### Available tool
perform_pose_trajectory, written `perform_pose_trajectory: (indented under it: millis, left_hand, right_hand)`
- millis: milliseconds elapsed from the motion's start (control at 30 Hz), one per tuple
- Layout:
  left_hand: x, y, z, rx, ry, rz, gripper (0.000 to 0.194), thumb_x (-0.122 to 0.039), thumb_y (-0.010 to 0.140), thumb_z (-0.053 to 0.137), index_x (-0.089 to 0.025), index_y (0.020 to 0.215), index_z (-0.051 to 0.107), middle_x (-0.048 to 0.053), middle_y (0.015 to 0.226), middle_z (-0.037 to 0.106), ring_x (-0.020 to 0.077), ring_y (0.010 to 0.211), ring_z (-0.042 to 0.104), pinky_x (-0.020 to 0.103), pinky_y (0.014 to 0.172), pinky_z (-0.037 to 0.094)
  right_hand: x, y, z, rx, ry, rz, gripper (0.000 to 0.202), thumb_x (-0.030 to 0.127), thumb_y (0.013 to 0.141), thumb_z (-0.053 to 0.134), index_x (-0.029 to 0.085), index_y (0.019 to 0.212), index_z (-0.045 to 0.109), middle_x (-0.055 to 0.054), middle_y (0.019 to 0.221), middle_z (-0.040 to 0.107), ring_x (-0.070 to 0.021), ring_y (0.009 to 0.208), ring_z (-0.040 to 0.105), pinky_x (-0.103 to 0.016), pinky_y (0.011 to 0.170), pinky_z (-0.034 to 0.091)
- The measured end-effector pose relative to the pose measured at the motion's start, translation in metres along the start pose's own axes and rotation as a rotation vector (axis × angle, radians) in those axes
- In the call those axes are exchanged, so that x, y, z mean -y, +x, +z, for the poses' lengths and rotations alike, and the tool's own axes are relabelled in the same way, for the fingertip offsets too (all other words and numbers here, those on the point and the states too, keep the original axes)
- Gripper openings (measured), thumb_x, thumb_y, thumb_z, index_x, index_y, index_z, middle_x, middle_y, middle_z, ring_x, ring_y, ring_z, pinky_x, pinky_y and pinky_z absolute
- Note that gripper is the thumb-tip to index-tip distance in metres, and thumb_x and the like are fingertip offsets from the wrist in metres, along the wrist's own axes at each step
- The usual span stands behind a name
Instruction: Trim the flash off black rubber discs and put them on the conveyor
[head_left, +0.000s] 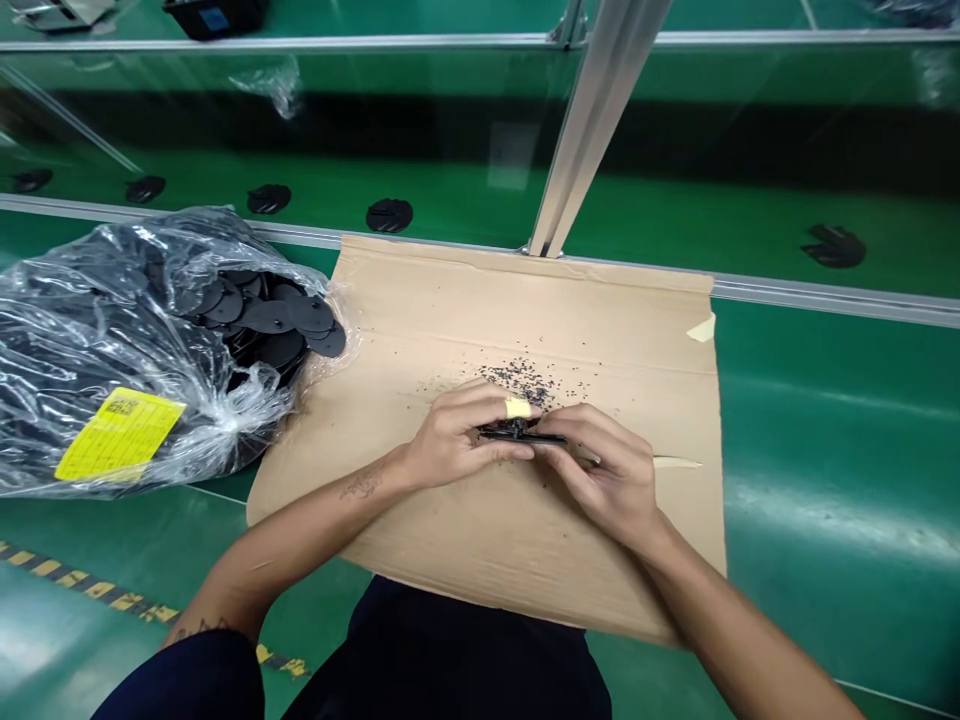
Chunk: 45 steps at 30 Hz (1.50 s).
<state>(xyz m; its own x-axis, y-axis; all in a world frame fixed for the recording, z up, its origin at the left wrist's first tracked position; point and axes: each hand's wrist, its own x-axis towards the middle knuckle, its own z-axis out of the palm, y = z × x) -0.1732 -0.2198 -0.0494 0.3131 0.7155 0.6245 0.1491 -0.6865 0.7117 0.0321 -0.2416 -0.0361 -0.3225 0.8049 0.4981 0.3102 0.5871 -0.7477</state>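
Observation:
Between my two hands is a flat black plastic disc, seen nearly edge-on, with small raised parts on its upper face. My left hand pinches its left side, thumb below and fingers above; yellow tape wraps one finger. My right hand grips the right end between thumb and fingers. Just beyond the hands, many tiny black bits lie scattered on a cardboard sheet. More black discs spill from the mouth of a clear plastic bag at the left.
A yellow label is on the bag. Behind the cardboard runs a metal rail with an upright metal post. Beyond it, black disc pieces lie spaced on a green surface, another piece at right. A black bin stands at the back.

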Motion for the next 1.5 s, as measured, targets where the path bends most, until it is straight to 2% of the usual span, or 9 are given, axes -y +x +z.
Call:
perform_pose_trajectory:
  millis: [133, 300, 533, 733, 967, 1133, 1267, 1400, 1500]
  left_hand:
    - [0.0002, -0.0015, 0.0000, 0.044, 0.008, 0.006, 0.029, -0.032, 0.093, 0.072, -0.017, 0.117, 0.072, 0.007, 0.095, 0.076, 0.0148, 0.086, 0.070, 0.028, 0.076, 0.058]
    - [0.0006, -0.0030, 0.0027, 0.033, 0.015, 0.017, 0.026, -0.025, 0.097, 0.065, -0.014, 0.119, 0.071, 0.010, 0.097, 0.077, 0.0156, 0.088, 0.072, 0.027, 0.078, 0.059]
    - [0.0014, -0.0009, 0.0024, 0.013, 0.045, 0.011, 0.021, -0.028, 0.094, 0.069, -0.015, 0.111, 0.073, 0.008, 0.093, 0.079, 0.0146, 0.083, 0.075, 0.026, 0.078, 0.061]
    - [0.0016, -0.0051, 0.0041, 0.007, 0.048, -0.015, 0.021, -0.028, 0.093, 0.070, -0.013, 0.107, 0.074, 0.008, 0.090, 0.078, 0.0143, 0.081, 0.073, 0.024, 0.075, 0.059]
    - [0.0015, -0.0048, 0.0034, 0.033, 0.106, 0.020, 0.026, -0.035, 0.094, 0.068, -0.017, 0.112, 0.073, 0.005, 0.082, 0.076, 0.0133, 0.070, 0.067, 0.026, 0.068, 0.054]
    - [-0.0007, -0.0051, 0.0026, 0.003, 0.107, 0.035, 0.023, -0.034, 0.090, 0.074, -0.014, 0.103, 0.074, 0.005, 0.078, 0.076, 0.0120, 0.067, 0.066, 0.025, 0.065, 0.054]
    - [-0.0026, -0.0051, 0.0027, 0.007, 0.100, 0.022, 0.021, -0.033, 0.093, 0.071, -0.016, 0.105, 0.075, 0.005, 0.079, 0.077, 0.0120, 0.067, 0.067, 0.025, 0.064, 0.054]
    - [-0.0026, -0.0046, 0.0024, -0.033, 0.078, 0.017, 0.019, -0.034, 0.090, 0.075, -0.016, 0.097, 0.076, 0.004, 0.080, 0.078, 0.0119, 0.068, 0.070, 0.025, 0.066, 0.056]
    - [0.0004, -0.0031, 0.0009, -0.001, 0.048, 0.002, 0.020, -0.035, 0.090, 0.075, -0.016, 0.097, 0.076, 0.004, 0.078, 0.077, 0.0111, 0.066, 0.068, 0.023, 0.064, 0.055]
  right_hand:
    - [-0.0008, -0.0014, 0.0005, 0.002, -0.002, -0.006, 0.020, 0.008, 0.088, 0.070, 0.021, 0.104, 0.072, -0.007, 0.096, 0.073, -0.0175, 0.085, 0.071, -0.032, 0.072, 0.061]
    - [-0.0019, -0.0005, 0.0015, 0.016, -0.001, -0.016, 0.022, 0.006, 0.088, 0.070, 0.020, 0.104, 0.071, -0.006, 0.095, 0.071, -0.0166, 0.086, 0.070, -0.030, 0.073, 0.059]
    - [-0.0047, 0.0020, 0.0021, 0.019, -0.017, -0.030, 0.021, 0.008, 0.087, 0.072, 0.021, 0.103, 0.071, -0.007, 0.095, 0.072, -0.0178, 0.084, 0.071, -0.031, 0.073, 0.060]
    - [-0.0021, 0.0001, 0.0020, 0.040, -0.050, 0.024, 0.009, 0.017, 0.090, 0.071, 0.020, 0.100, 0.073, -0.008, 0.091, 0.074, -0.0182, 0.078, 0.071, -0.031, 0.070, 0.061]
    - [-0.0015, -0.0011, 0.0018, 0.071, -0.089, -0.010, 0.012, 0.016, 0.093, 0.067, 0.019, 0.103, 0.072, -0.008, 0.091, 0.073, -0.0182, 0.078, 0.071, -0.031, 0.068, 0.061]
    - [-0.0036, -0.0020, 0.0011, 0.090, -0.097, -0.057, 0.014, 0.014, 0.094, 0.066, 0.019, 0.106, 0.071, -0.009, 0.094, 0.074, -0.0179, 0.080, 0.071, -0.030, 0.068, 0.061]
    - [-0.0035, -0.0018, 0.0013, 0.086, -0.106, -0.075, 0.014, 0.012, 0.092, 0.068, 0.017, 0.105, 0.072, -0.009, 0.093, 0.073, -0.0173, 0.079, 0.071, -0.029, 0.067, 0.061]
    - [-0.0017, -0.0010, 0.0022, 0.087, -0.089, -0.081, 0.015, 0.012, 0.092, 0.068, 0.019, 0.104, 0.072, -0.008, 0.092, 0.074, -0.0169, 0.078, 0.071, -0.029, 0.066, 0.061]
    - [-0.0013, -0.0010, 0.0035, 0.073, -0.060, -0.054, 0.013, 0.013, 0.092, 0.068, 0.019, 0.103, 0.073, -0.009, 0.092, 0.074, -0.0172, 0.078, 0.071, -0.029, 0.066, 0.061]
